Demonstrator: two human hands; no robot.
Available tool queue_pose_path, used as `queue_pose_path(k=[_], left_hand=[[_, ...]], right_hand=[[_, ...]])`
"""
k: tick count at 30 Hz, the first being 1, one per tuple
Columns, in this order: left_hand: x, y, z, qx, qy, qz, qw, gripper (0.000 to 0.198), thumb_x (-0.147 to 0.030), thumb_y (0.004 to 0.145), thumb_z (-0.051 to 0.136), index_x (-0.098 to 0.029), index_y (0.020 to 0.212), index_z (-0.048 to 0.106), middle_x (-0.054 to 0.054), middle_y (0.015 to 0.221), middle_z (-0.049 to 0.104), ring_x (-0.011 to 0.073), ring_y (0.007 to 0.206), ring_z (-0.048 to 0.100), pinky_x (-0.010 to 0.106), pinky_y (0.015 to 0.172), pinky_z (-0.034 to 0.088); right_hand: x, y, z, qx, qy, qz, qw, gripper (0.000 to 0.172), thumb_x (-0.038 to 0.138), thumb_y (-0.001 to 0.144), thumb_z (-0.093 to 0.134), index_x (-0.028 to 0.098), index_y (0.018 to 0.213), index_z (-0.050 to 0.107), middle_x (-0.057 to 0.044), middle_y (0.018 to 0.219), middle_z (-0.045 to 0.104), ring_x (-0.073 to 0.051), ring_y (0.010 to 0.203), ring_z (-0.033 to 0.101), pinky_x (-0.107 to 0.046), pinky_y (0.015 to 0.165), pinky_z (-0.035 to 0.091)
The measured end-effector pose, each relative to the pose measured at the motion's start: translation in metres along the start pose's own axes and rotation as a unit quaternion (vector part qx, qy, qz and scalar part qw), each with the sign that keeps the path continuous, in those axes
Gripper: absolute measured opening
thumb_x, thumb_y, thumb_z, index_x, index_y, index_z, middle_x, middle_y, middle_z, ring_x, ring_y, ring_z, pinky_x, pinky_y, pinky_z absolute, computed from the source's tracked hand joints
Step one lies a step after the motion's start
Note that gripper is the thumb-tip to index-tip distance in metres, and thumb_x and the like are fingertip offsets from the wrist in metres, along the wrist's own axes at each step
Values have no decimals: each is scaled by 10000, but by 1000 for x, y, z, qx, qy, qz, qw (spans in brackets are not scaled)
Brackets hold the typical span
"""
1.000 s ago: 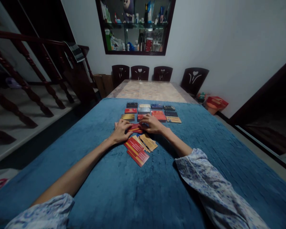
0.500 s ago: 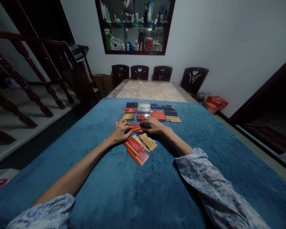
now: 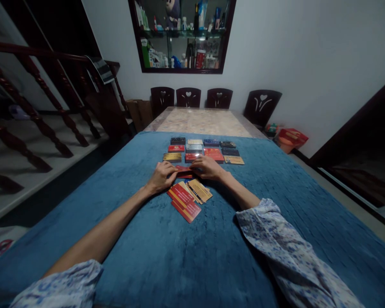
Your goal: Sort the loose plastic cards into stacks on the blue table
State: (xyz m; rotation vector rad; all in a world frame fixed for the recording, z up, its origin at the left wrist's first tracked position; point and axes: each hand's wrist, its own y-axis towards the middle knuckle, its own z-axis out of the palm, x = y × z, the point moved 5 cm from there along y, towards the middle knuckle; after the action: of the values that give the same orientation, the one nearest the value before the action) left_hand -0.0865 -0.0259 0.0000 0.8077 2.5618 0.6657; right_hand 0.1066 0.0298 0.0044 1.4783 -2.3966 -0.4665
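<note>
Both my hands rest on a blue cloth (image 3: pixel 167 248) that covers the near part of a long table. My left hand (image 3: pixel 161 176) and my right hand (image 3: pixel 208 167) each pinch an end of a red card (image 3: pixel 182 170) held between them. Just below them lies a loose pile of cards (image 3: pixel 188 197), red and tan, fanned over one another. Beyond my hands several cards lie in neat rows (image 3: pixel 202 150): red, gold, grey, dark and blue ones.
The bare marble tabletop (image 3: pixel 200 122) runs on past the cloth to several dark chairs (image 3: pixel 218 98). A wall cabinet (image 3: pixel 182 36) holds bottles. A wooden stair railing (image 3: pixel 45 98) stands at the left, a red box (image 3: pixel 290 139) on the floor at the right.
The hands and the red card have edged slightly up toward the rows. The loose pile and the rows lie as before.
</note>
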Motion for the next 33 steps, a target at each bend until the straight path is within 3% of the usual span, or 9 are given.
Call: queue_pose_path(k=[6, 12, 16, 19, 22, 26, 33], left_hand=[[0, 0, -5, -17, 21, -14, 1000, 275, -235, 983, 464, -187, 1001, 735, 91, 972, 740, 246, 972, 605, 413, 889, 440], [9, -1, -1, -26, 15, -26, 999, 287, -147, 932, 471, -183, 1100, 701, 92, 1019, 737, 252, 1001, 607, 418, 931, 447], [14, -1, -2, -56, -3, -53, 997, 286, -165, 951, 458, -178, 1127, 683, 96, 1050, 746, 253, 999, 623, 415, 921, 465], [15, -1, -4, -68, -24, -65, 995, 302, -180, 963, 453, -178, 1183, 660, 97, 1110, 743, 248, 1007, 631, 413, 933, 483], [15, -1, -4, -57, -31, -69, 995, 335, -158, 943, 466, -183, 1226, 643, 98, 1163, 731, 251, 1035, 628, 419, 955, 492], [15, -1, -2, -35, -28, -70, 997, 328, -148, 917, 487, -170, 1202, 649, 106, 1140, 729, 262, 1056, 626, 424, 963, 497], [14, 0, 3, 0, -20, -74, 997, 459, -159, 823, 559, -151, 1279, 611, 123, 1227, 701, 289, 1118, 619, 447, 998, 495]], right_hand=[[0, 0, -1, -61, -28, 32, 997, 243, 187, 953, 532, 197, 982, 774, -104, 886, 758, -224, 869, 613, -353, 818, 478], [3, 0, -4, -111, 17, 65, 992, 208, 207, 931, 556, 197, 998, 752, -89, 909, 744, -217, 891, 609, -324, 780, 485], [5, 2, -2, -106, 68, 100, 987, 181, 217, 915, 563, 190, 989, 726, -76, 889, 728, -204, 853, 624, -307, 767, 480], [6, 2, 2, -104, 108, 125, 981, 258, 190, 893, 559, 189, 1115, 689, -66, 929, 733, -182, 820, 640, -286, 765, 480], [6, 2, 7, -96, 110, 141, 979, 410, 144, 853, 565, 217, 1251, 632, -40, 931, 725, -170, 802, 641, -267, 746, 473], [5, 1, 11, -84, 80, 154, 981, 415, 143, 871, 569, 234, 1272, 627, -40, 937, 708, -171, 803, 633, -263, 737, 469], [5, 1, 17, -70, 69, 125, 987, 434, 134, 899, 556, 211, 1323, 601, -115, 1185, 700, -236, 1046, 631, -351, 896, 506]])
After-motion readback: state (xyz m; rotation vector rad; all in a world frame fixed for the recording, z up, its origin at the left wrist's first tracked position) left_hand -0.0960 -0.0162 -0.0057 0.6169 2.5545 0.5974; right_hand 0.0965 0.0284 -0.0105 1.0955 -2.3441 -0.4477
